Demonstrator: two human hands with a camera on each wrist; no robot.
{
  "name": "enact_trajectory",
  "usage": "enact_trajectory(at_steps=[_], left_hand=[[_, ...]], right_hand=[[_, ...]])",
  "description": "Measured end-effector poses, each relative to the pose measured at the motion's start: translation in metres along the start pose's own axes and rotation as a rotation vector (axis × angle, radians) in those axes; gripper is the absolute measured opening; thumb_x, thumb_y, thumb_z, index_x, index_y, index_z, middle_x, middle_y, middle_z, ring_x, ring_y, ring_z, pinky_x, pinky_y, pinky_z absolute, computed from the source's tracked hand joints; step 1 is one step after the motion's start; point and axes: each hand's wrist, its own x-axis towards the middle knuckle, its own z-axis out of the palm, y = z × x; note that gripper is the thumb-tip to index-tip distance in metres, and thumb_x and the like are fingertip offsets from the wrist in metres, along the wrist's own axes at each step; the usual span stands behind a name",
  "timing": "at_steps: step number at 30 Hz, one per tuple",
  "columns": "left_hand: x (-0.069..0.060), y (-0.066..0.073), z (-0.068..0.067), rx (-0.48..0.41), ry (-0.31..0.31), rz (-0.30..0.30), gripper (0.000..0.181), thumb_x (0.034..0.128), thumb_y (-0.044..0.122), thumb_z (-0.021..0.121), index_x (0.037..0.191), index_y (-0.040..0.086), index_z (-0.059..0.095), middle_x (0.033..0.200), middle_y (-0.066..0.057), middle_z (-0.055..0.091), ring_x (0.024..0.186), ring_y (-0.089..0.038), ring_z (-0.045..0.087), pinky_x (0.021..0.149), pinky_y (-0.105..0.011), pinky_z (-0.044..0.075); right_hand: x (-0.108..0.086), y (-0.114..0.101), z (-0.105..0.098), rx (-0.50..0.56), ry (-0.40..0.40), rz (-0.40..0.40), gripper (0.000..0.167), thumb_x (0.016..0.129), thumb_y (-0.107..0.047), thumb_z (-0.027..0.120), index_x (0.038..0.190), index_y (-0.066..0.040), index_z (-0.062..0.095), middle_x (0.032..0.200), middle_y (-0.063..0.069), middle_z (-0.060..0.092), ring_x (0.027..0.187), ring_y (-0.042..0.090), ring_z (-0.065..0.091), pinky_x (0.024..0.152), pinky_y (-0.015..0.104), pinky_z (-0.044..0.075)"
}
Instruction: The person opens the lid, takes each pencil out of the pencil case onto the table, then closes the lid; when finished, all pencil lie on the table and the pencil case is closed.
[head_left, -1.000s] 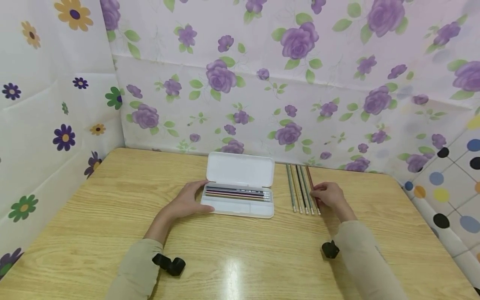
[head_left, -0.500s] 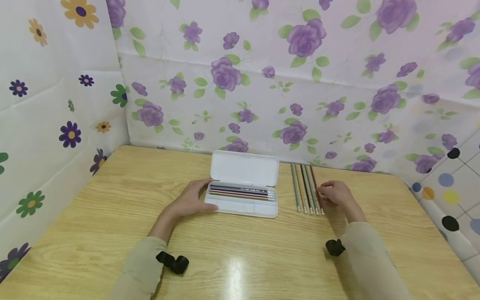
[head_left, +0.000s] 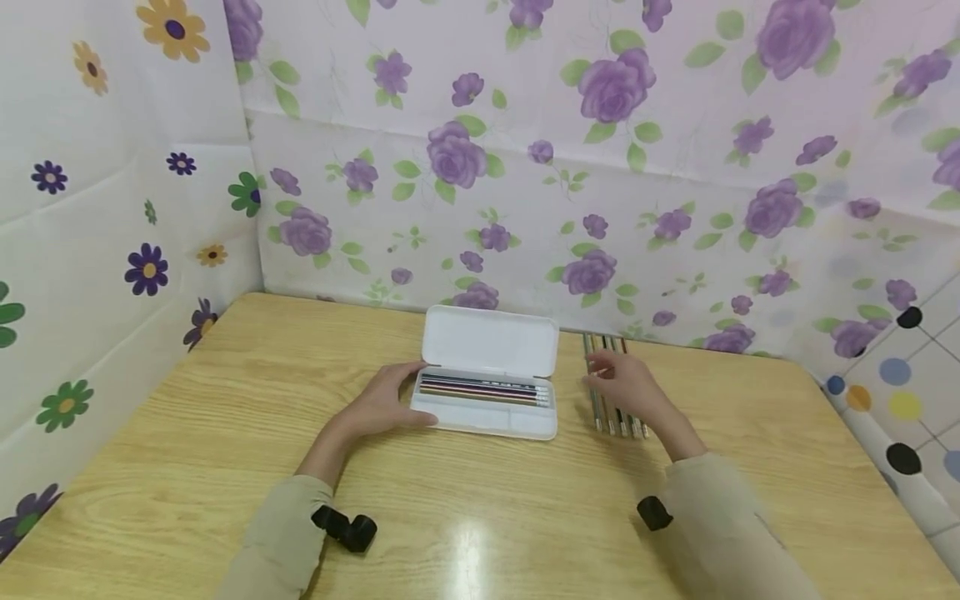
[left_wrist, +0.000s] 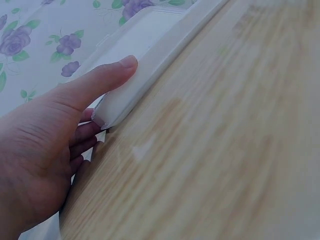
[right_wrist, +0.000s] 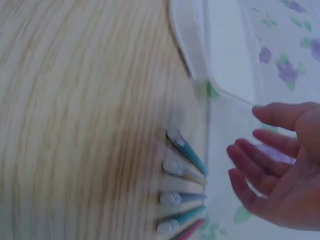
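Observation:
A white pencil case (head_left: 483, 421) lies on the table with its lid (head_left: 491, 342) up. Several pencils (head_left: 480, 392) fill its back compartment; the front compartments hold nothing. My left hand (head_left: 378, 402) grips the case's left end, the thumb at the front edge and the fingers at the back corner. In the left wrist view the left thumb (left_wrist: 112, 75) lies against the white side. My right hand (head_left: 628, 385) hovers over a row of loose pencils (head_left: 611, 427), fingers loosely bent and holding nothing. It hides their middles; in the right wrist view their eraser ends (right_wrist: 172, 199) fan out.
The wooden table (head_left: 465, 508) carries the case and the loose pencils, which lie to the right of it. Behind it hangs a flowered cloth (head_left: 420, 167). Patterned sheets (head_left: 82, 217) close off the left side.
My right hand has left the red pencil at the row's right end and moved left over the row. The left hand stays at the case. The head view has shifted slightly.

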Motion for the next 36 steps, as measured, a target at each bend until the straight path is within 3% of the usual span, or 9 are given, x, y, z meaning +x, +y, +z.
enact_trajectory(at_steps=[6, 11, 19, 27, 36], left_hand=[[0.000, 0.001, 0.000, 0.002, 0.002, -0.015, 0.095, 0.0700, 0.038, 0.086, 0.146, 0.004, 0.040, 0.146, -0.021, 0.036, 0.135, -0.039, 0.027, 0.109, -0.057, 0.021], [0.001, 0.001, 0.000, 0.003, -0.004, -0.008, 0.094, 0.0708, 0.038, 0.086, 0.146, 0.004, 0.040, 0.146, -0.021, 0.036, 0.136, -0.039, 0.027, 0.110, -0.057, 0.021], [-0.001, 0.002, -0.001, -0.001, -0.015, 0.013, 0.093, 0.0732, 0.036, 0.084, 0.147, 0.003, 0.038, 0.147, -0.020, 0.035, 0.137, -0.039, 0.025, 0.110, -0.058, 0.019], [0.000, 0.002, 0.000, 0.007, -0.013, 0.010, 0.094, 0.0725, 0.037, 0.085, 0.148, 0.005, 0.038, 0.148, -0.018, 0.035, 0.137, -0.038, 0.024, 0.110, -0.057, 0.019], [0.000, 0.001, 0.000, 0.005, -0.013, 0.001, 0.095, 0.0726, 0.037, 0.084, 0.148, 0.004, 0.038, 0.148, -0.019, 0.035, 0.137, -0.039, 0.025, 0.110, -0.057, 0.020]], right_hand=[[0.014, -0.017, 0.021, 0.050, -0.045, -0.155, 0.034, 0.093, -0.007, 0.064, 0.124, 0.004, 0.061, 0.114, 0.018, 0.065, 0.103, 0.032, 0.063, 0.084, 0.043, 0.053], [0.024, -0.030, 0.037, 0.083, -0.099, -0.206, 0.027, 0.092, -0.004, 0.064, 0.118, 0.003, 0.066, 0.111, 0.015, 0.067, 0.101, 0.029, 0.064, 0.082, 0.038, 0.054], [0.033, -0.054, 0.056, 0.057, -0.158, -0.214, 0.025, 0.093, -0.002, 0.062, 0.117, 0.003, 0.067, 0.112, 0.015, 0.067, 0.104, 0.028, 0.064, 0.084, 0.036, 0.053], [0.036, -0.060, 0.069, -0.025, -0.187, -0.234, 0.024, 0.090, 0.000, 0.066, 0.113, 0.003, 0.069, 0.108, 0.015, 0.069, 0.101, 0.027, 0.065, 0.087, 0.038, 0.052], [0.038, -0.063, 0.078, -0.064, -0.147, -0.245, 0.022, 0.086, 0.003, 0.069, 0.107, 0.004, 0.071, 0.103, 0.014, 0.070, 0.097, 0.026, 0.065, 0.086, 0.037, 0.052]])
